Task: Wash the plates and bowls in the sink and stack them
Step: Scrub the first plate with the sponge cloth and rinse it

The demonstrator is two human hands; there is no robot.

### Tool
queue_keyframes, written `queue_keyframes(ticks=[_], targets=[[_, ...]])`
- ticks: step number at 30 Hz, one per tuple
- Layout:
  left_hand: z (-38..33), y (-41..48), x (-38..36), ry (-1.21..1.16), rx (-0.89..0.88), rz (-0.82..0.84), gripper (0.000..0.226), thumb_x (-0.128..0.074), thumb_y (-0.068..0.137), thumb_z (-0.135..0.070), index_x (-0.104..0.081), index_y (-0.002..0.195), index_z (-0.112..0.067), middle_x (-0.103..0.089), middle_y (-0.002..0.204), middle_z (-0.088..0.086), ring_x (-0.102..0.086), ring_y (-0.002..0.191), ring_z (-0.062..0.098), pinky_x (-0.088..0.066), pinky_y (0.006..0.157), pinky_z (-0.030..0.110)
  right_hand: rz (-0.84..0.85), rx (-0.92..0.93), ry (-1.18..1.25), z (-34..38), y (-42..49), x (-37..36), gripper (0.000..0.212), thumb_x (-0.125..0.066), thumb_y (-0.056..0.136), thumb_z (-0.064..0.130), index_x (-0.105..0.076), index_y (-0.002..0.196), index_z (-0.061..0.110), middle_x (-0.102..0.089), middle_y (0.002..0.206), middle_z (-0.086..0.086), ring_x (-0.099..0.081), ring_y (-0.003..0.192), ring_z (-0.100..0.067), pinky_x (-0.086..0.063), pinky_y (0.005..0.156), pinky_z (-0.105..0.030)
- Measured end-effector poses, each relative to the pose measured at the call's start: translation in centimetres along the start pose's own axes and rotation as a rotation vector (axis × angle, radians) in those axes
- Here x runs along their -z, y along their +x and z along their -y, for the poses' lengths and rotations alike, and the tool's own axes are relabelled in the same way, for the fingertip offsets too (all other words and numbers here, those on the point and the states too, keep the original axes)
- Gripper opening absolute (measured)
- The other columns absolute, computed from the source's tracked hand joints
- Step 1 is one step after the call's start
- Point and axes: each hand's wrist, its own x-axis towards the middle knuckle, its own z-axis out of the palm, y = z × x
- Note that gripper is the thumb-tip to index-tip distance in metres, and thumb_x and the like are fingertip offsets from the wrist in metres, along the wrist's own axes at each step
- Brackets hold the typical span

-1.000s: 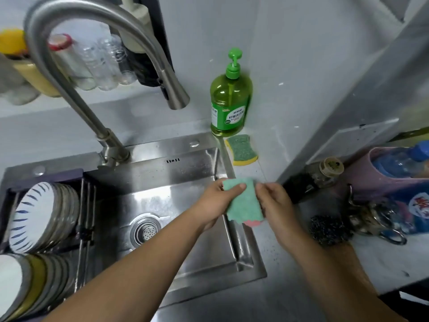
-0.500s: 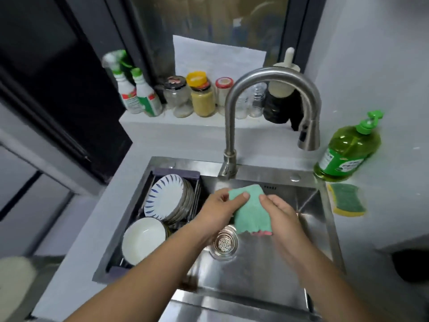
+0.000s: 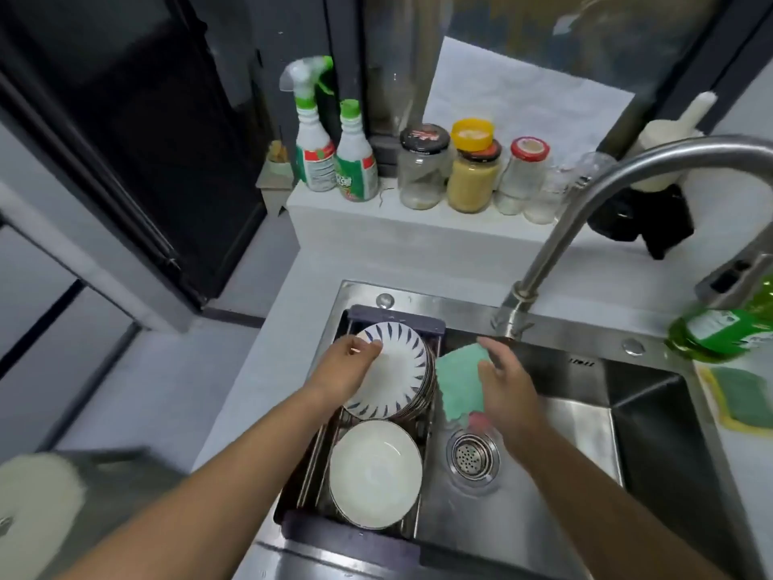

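The left hand (image 3: 351, 370) pinches the top rim of a white round plate with blue dashes (image 3: 397, 370), standing on edge at the front of a row in the dark rack (image 3: 397, 322) at the left of the steel sink (image 3: 585, 433); the plates behind it show only as thin rims, too packed to count. Just beside it the right hand (image 3: 508, 395) holds a green cloth with a pink corner (image 3: 458, 380) over the basin, thumb hidden behind the fabric. A plain white bowl (image 3: 374, 473) leans in the rack's near end, and the green soap bottle (image 3: 723, 334) is blurred and cut off at the right edge.
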Motion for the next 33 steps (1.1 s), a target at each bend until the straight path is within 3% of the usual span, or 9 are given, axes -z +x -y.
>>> queue_keyframes(ticks=[4, 8, 12, 14, 17, 19, 25, 28, 33], targets=[[2.1, 3.5, 2.2, 0.025, -0.004, 0.053, 0.049, -0.061, 0.097, -0.054, -0.057, 0.120, -0.011, -0.065, 0.121, 0.010, -0.062, 0.104, 0.019, -0.051, 0.084, 0.031, -0.055, 0.024, -0.191, -1.1, 2.7, -2.6, 0.025, -0.045, 0.101, 0.013, -0.069, 0.104, 0.022, -0.061, 0.102, -0.004, -0.063, 0.080, -0.026, -0.055, 0.060, -0.036], [2.5, 6.3, 2.4, 0.130, -0.068, 0.140, 0.077, -0.049, 0.091, -0.072, -0.046, 0.143, -0.015, -0.054, 0.141, 0.007, -0.055, 0.126, 0.024, -0.045, 0.095, 0.035, -0.101, -0.040, -0.239, -1.4, 4.6, -4.7, 0.022, -0.052, 0.098, 0.034, -0.068, 0.090, 0.022, -0.065, 0.080, -0.009, -0.061, 0.063, -0.023, -0.052, 0.054, -0.034], [2.6, 8.5, 1.6, 0.246, -0.097, 0.135, 0.086, -0.035, 0.074, -0.086, -0.056, 0.133, -0.027, -0.065, 0.115, 0.003, -0.062, 0.108, 0.025, -0.051, 0.099, 0.045, -0.063, -0.023, -0.274, -1.9, 4.4, -6.2, 0.044, -0.052, 0.095, 0.046, -0.067, 0.077, 0.008, -0.064, 0.069, -0.005, -0.059, 0.059, -0.021, -0.055, 0.060, -0.044], [2.5, 9.2, 1.3, 0.393, -0.112, 0.119, 0.072, -0.030, 0.085, -0.079, -0.055, 0.133, -0.031, -0.063, 0.111, -0.004, -0.054, 0.118, 0.027, -0.042, 0.108, 0.046, -0.057, 0.020, -0.307, -2.4, 4.4, -6.7, 0.044, -0.056, 0.095, 0.046, -0.066, 0.074, 0.009, -0.059, 0.081, -0.003, -0.063, 0.068, -0.019, -0.058, 0.064, -0.045], [3.1, 9.8, 0.9, 0.539, -0.143, 0.112, 0.055, -0.027, 0.101, -0.065, -0.052, 0.137, -0.032, -0.057, 0.102, -0.011, -0.034, 0.133, 0.022, -0.023, 0.111, 0.041, -0.084, 0.037, -0.329, -3.0, 4.5, -7.2, 0.021, -0.061, 0.094, 0.045, -0.070, 0.093, 0.026, -0.052, 0.109, -0.005, -0.063, 0.089, -0.021, -0.056, 0.085, -0.044], [3.5, 10.1, 0.7, 0.531, -0.134, 0.121, 0.053, -0.027, 0.101, -0.066, -0.054, 0.130, -0.031, -0.055, 0.098, -0.013, -0.029, 0.136, 0.019, -0.019, 0.110, 0.039, -0.098, 0.021, -0.313, -3.4, 4.3, -7.3, 0.017, -0.064, 0.093, 0.040, -0.070, 0.101, 0.026, -0.050, 0.114, -0.007, -0.059, 0.091, -0.015, -0.055, 0.088, -0.040], [3.6, 10.5, 0.3, 0.498, -0.130, 0.117, 0.053, -0.023, 0.103, -0.065, -0.065, 0.115, -0.035, -0.061, 0.106, -0.012, -0.030, 0.133, 0.019, -0.020, 0.106, 0.039, -0.102, 0.020, -0.244, -3.6, 3.7, -8.0, 0.024, -0.061, 0.096, 0.034, -0.069, 0.118, 0.026, -0.043, 0.108, 0.003, -0.061, 0.097, -0.025, -0.058, 0.083, -0.050], [3.9, 10.7, 0.4, 0.503, -0.130, 0.137, 0.051, -0.019, 0.102, -0.066, -0.059, 0.085, -0.040, -0.063, 0.110, -0.006, -0.030, 0.132, 0.020, -0.022, 0.110, 0.043, -0.097, -0.007, -0.203, -3.8, 3.6, -8.1, 0.023, -0.061, 0.097, 0.031, -0.069, 0.118, 0.026, -0.042, 0.111, -0.001, -0.064, 0.097, -0.031, -0.059, 0.080, -0.051], [4.3, 10.6, 0.5, 0.561, -0.168, 0.105, 0.057, -0.015, 0.099, -0.069, -0.060, 0.086, -0.037, -0.065, 0.104, -0.003, -0.034, 0.130, 0.022, -0.025, 0.107, 0.042, -0.064, -0.053, -0.102, -3.8, 3.7, -7.9, 0.017, -0.065, 0.095, 0.025, -0.072, 0.110, 0.028, -0.050, 0.119, -0.017, -0.066, 0.079, -0.030, -0.053, 0.046, -0.027]])
